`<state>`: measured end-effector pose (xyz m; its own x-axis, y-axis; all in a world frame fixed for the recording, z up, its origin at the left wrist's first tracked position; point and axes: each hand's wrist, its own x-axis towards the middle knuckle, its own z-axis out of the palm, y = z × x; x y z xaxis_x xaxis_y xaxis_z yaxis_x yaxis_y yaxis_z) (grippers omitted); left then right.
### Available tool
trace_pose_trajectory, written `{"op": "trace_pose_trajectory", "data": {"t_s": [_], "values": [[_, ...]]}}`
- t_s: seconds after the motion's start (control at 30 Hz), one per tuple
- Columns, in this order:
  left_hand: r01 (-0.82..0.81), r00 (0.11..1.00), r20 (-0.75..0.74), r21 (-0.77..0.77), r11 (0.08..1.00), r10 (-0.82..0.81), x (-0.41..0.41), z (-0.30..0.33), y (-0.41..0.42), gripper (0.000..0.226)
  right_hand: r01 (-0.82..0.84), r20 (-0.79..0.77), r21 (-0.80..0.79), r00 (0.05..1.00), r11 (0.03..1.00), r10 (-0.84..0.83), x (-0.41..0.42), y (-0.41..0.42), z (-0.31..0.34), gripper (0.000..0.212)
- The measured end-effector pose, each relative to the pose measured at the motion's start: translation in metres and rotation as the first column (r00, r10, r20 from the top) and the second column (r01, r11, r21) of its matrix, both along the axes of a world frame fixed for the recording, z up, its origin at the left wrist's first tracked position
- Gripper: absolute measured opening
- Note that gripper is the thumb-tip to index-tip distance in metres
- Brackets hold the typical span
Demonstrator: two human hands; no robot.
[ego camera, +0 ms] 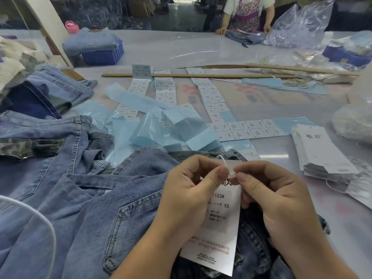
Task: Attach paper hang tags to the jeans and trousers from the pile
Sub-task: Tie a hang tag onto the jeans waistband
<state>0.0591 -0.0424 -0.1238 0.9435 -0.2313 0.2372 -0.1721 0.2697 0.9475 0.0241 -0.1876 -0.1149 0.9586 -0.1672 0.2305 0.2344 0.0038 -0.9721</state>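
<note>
Head view: left hand [189, 190] and right hand [269, 194] each pinch the string [226, 168] of one hang tag [218, 224] over jeans [112, 198]; a tag stack [320, 150] and untagged pile [46, 137] wait on the table [201, 49].

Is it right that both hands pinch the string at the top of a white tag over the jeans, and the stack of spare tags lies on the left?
Not quite. In the head view the left hand and right hand do pinch the string at the top of the white tag over the jeans, but the stack of spare tags lies on the right.
</note>
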Motion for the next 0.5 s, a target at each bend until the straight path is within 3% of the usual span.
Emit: {"op": "trace_pose_trajectory", "data": {"t_s": [0.2,0.4,0.5], "values": [[0.023,1.000,-0.012,-0.087,0.996,-0.024,-0.0001,0.0024,0.0037,0.013,-0.029,-0.027,0.109,0.999,0.994,0.032,-0.0021,-0.0014,0.0004,0.016],[-0.048,0.998,0.043,0.112,0.993,0.044,-0.0023,-0.0019,-0.0011,0.010,0.002,-0.048,0.043,0.999,0.999,0.000,-0.0007,-0.0018,0.0002,0.011],[-0.077,0.997,-0.009,0.121,0.990,0.078,-0.0001,-0.0040,-0.0008,0.010,0.013,-0.038,-0.070,0.999,0.997,-0.016,0.0000,-0.0009,-0.0023,0.008]]}}
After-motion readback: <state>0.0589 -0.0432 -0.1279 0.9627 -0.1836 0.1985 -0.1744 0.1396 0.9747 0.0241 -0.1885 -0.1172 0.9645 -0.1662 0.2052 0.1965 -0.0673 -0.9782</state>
